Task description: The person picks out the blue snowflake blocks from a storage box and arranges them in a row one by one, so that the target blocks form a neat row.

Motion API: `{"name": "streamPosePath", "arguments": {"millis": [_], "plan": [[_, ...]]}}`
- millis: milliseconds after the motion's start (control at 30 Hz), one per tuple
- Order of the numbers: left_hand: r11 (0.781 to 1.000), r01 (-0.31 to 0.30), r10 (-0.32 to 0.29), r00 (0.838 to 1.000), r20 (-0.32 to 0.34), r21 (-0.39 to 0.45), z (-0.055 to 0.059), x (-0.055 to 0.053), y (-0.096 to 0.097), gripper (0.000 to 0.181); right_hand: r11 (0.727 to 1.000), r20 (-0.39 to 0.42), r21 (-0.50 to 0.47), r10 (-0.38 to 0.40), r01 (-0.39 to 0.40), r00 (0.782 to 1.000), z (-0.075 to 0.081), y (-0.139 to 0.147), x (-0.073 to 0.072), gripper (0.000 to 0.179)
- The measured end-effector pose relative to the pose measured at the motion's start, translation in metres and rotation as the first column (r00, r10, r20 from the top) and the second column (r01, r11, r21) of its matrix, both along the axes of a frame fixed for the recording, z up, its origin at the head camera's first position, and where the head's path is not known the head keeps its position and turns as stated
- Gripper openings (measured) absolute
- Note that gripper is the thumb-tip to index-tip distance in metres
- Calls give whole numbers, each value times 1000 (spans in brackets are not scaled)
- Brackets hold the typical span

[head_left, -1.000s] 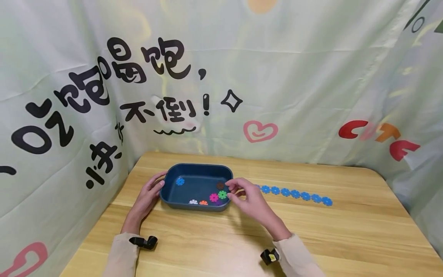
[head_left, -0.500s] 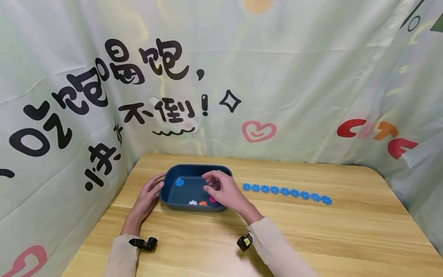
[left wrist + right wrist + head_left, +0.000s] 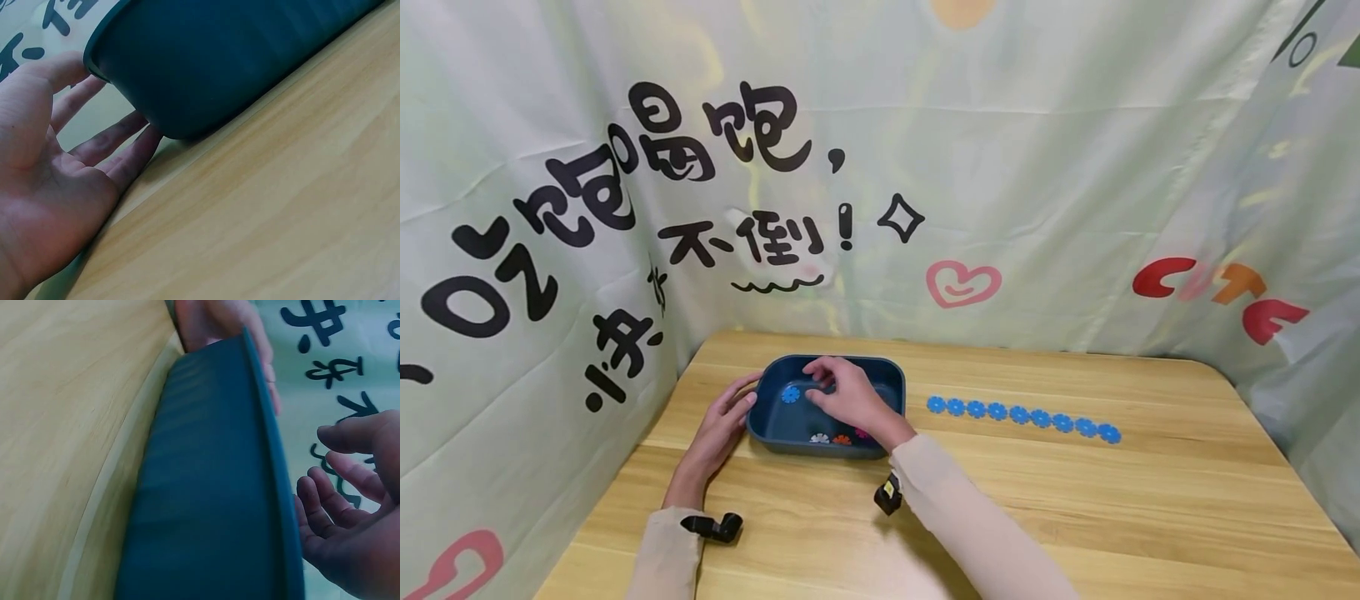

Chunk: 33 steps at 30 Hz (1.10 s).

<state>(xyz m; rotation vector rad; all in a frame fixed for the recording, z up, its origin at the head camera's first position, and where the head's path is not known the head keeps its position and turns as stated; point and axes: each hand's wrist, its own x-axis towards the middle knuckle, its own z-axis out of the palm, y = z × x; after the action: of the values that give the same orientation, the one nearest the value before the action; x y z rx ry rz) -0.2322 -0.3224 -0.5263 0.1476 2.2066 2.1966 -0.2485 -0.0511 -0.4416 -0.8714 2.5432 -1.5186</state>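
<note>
A dark blue rectangular tray [image 3: 820, 450] stands on the table, and my left hand [image 3: 718, 429] rests against its left end. In the left wrist view the thumb of that hand [image 3: 56, 162] is at the rim and the extended fingers touch the outer wall. My right hand [image 3: 850, 396] is over the tray, fingers loosely bent and apart, with nothing seen between them in the right wrist view [image 3: 350, 506]. A blue flower-shaped plastic disc [image 3: 791, 394] lies at the tray's left. White [image 3: 819, 438], orange [image 3: 842, 440] and pink [image 3: 862, 432] discs show near its front wall. The right hand hides part of the inside.
A row of several blue flower discs [image 3: 1019, 414] runs across the wooden table [image 3: 1075, 517] right of the tray, slanting slightly toward the front. Behind the table hangs a printed cloth [image 3: 1037, 183] with lettering and a pink heart.
My right hand has moved left from the tray's right end, near the row of discs, to above the tray's middle. The left hand and tray stay in place.
</note>
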Motion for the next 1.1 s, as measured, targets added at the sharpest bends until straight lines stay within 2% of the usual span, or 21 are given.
{"name": "streamPosePath", "arguments": {"millis": [300, 467, 700, 833, 967, 1100], "plan": [[1000, 23, -23, 1000, -14, 20, 0, -1, -3, 51, 997, 93, 74, -38, 31, 995, -12, -29, -23, 29], [999, 26, -25, 1000, -10, 29, 0, -3, -1, 51, 990, 127, 132, -61, 44, 990, -19, -39, -30, 29], [999, 21, -21, 1000, -3, 42, 0, 0, 0, 51, 949, 99, 314, -32, -1, 995, -29, -49, -35, 37], [999, 30, -30, 999, -14, 44, -1, 0, 0, 51, 928, 67, 373, -6, -20, 998, -32, -53, -36, 41], [998, 35, -34, 999, -18, 47, -2, 0, -1, 50, 894, 35, 448, 9, -24, 999, -36, -57, -38, 41], [998, 31, -30, 999, -22, 47, -2, -1, -1, 50, 879, 17, 477, 14, -20, 1000, -38, -60, -40, 36]]}}
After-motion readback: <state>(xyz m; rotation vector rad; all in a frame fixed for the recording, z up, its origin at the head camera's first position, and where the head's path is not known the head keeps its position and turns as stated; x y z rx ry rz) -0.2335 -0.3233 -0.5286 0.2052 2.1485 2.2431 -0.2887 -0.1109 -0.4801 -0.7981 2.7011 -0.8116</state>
